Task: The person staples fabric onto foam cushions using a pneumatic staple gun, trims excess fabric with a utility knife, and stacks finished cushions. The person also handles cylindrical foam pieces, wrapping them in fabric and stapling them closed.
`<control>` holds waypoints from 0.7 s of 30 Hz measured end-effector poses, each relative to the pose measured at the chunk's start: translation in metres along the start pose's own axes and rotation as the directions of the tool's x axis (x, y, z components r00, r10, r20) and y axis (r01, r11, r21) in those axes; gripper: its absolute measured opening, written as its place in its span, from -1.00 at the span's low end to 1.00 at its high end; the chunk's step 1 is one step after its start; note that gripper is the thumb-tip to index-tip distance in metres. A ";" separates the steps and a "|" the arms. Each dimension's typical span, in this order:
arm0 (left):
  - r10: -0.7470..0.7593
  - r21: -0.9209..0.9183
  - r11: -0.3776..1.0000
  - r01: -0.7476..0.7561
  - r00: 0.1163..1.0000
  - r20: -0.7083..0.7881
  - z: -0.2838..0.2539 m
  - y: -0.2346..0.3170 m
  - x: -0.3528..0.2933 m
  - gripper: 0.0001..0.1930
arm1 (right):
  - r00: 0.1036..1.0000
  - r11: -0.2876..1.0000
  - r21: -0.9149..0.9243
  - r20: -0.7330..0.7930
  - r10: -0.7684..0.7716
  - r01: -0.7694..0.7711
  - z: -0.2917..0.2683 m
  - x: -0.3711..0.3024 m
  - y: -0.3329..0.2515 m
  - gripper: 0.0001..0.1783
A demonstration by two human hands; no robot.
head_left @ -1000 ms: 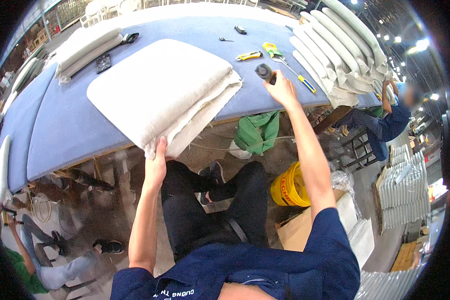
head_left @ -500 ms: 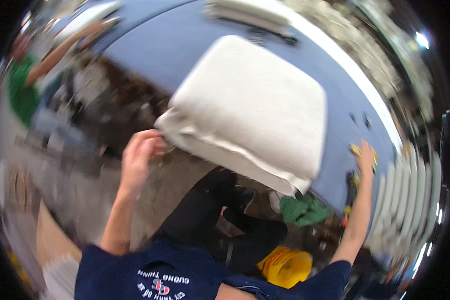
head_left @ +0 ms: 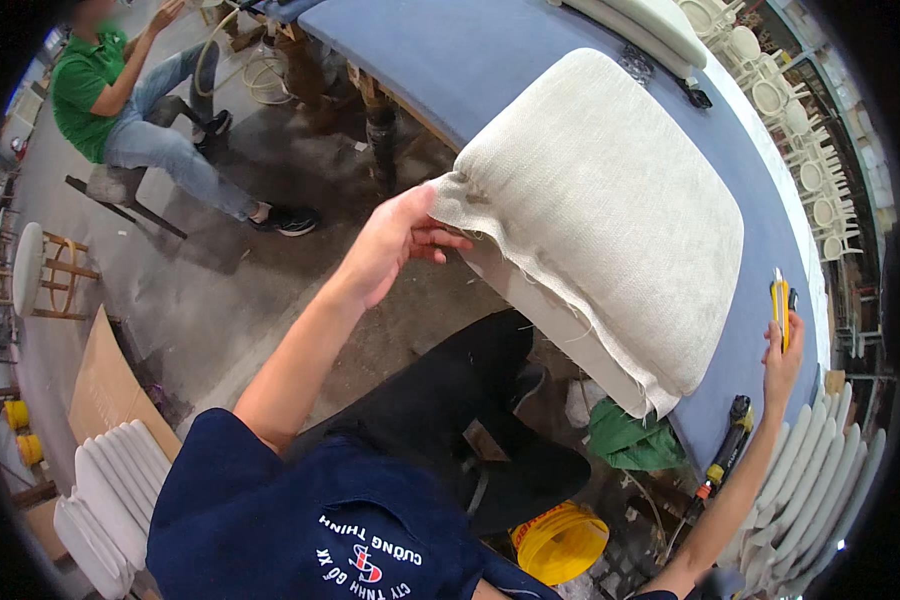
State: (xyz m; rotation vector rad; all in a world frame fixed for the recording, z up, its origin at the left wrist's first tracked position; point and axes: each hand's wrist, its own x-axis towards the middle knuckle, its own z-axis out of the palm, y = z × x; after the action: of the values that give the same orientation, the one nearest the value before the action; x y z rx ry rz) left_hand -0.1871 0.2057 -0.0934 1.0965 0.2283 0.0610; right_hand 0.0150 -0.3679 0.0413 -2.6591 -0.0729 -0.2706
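Note:
A padded seat cushion covered in cream woven fabric (head_left: pixel 610 210) lies on the blue table top, its raw, frayed fabric edge hanging along the near side. At the cushion's left corner, my left hand (head_left: pixel 395 245) pinches that loose edge between thumb and fingers; the exact contact is partly hidden. My right hand (head_left: pixel 782 365) is closed around a yellow utility knife (head_left: pixel 781 312), pointed away from me at the table's right side. The knife is apart from the cushion.
A black hand-held power tool (head_left: pixel 732 440) lies on the table's near right edge. Green cloth (head_left: pixel 635 437) and a yellow bucket (head_left: pixel 560 545) are below. Stacked pale pads (head_left: pixel 810 490) stand at right. Another covered pad (head_left: pixel 650 30) lies at the far end. A person in green (head_left: pixel 95 85) sits far left.
My left hand has come up to the cushion's corner and taken hold of its fabric edge. My right hand has lifted the yellow utility knife from the table. The view has shifted.

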 end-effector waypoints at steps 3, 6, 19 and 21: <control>-0.049 0.209 0.976 0.054 0.998 -0.028 0.002 0.023 0.026 -0.51 | 0.972 0.961 0.153 0.015 -0.235 0.230 0.015 -0.037 -0.080 -0.49; 0.080 0.551 0.833 -0.059 0.997 -0.014 -0.016 0.012 0.051 -0.46 | 0.903 0.883 0.316 0.142 -0.405 0.346 0.048 -0.069 -0.173 -0.37; 0.609 0.858 0.365 -0.361 0.790 0.074 -0.005 -0.002 0.021 -0.79 | 0.567 0.588 0.007 0.254 -0.784 0.809 0.144 -0.113 -0.353 -0.47; 0.615 0.866 0.335 -0.371 0.782 0.096 -0.007 0.000 0.021 -0.78 | 0.563 0.574 -0.034 0.251 -0.787 0.818 0.152 -0.111 -0.357 -0.47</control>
State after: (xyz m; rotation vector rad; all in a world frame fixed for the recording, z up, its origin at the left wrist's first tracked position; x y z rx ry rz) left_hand -0.1682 0.2154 -0.0994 2.1769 0.1230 0.7411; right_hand -0.1008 0.0187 0.0445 -2.5860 -1.4343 -0.2773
